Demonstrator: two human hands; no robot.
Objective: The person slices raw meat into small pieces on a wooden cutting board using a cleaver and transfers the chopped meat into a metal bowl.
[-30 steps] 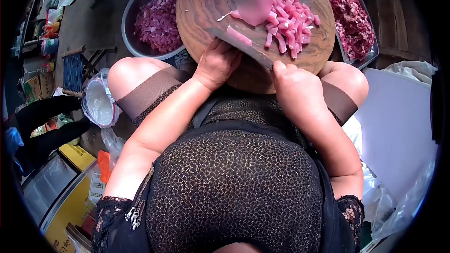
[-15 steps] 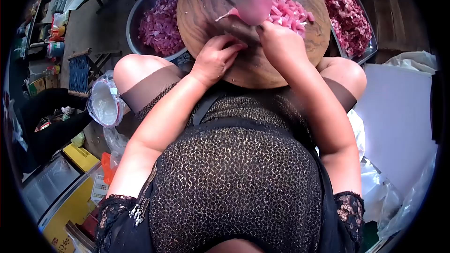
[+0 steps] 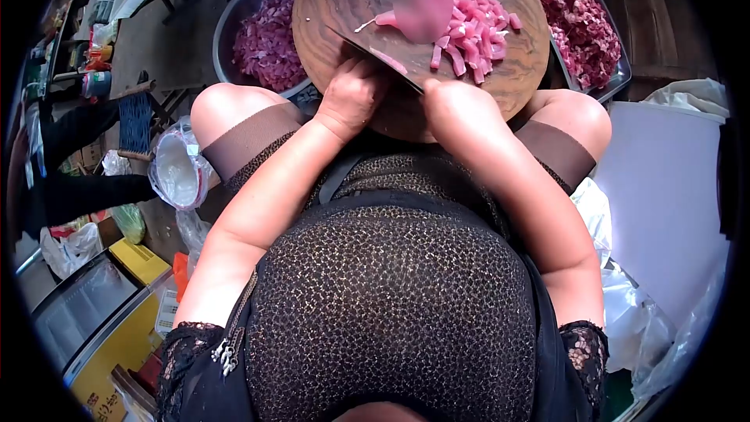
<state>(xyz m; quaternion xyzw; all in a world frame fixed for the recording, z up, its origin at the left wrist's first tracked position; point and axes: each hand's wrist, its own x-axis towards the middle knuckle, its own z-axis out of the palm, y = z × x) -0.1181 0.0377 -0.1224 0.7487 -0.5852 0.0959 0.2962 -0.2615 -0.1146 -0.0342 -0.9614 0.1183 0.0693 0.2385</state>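
A round wooden chopping board (image 3: 328, 0) lies in front of me above my knees. My right hand (image 3: 461, 105) is closed round the handle end of a knife (image 3: 359, 48), whose dark blade slants up to the left across the board. A thin strip of pink meat (image 3: 389, 61) lies along the blade. My left hand (image 3: 351, 95) is curled close against the near side of the blade; its fingertips and anything in them are hidden. Beyond the blade sits a larger piece of meat (image 3: 387, 19), partly blurred, beside a heap of cut meat pieces (image 3: 476, 27).
Left of the board stands a metal bowl (image 3: 226, 62) holding cut meat (image 3: 269, 43). At the right is a tray (image 3: 617, 82) of darker minced or chopped meat (image 3: 578, 31). A lined bucket (image 3: 178, 172) and a small folding stool (image 3: 136, 123) are at the left. A person's dark-clothed legs (image 3: 86, 195) show there too.
The knife has swung nearer to me, with its blade edge-up across the board. My right hand has moved down toward me. The heap of cut pieces shows more fully. The person's legs at left have shifted.
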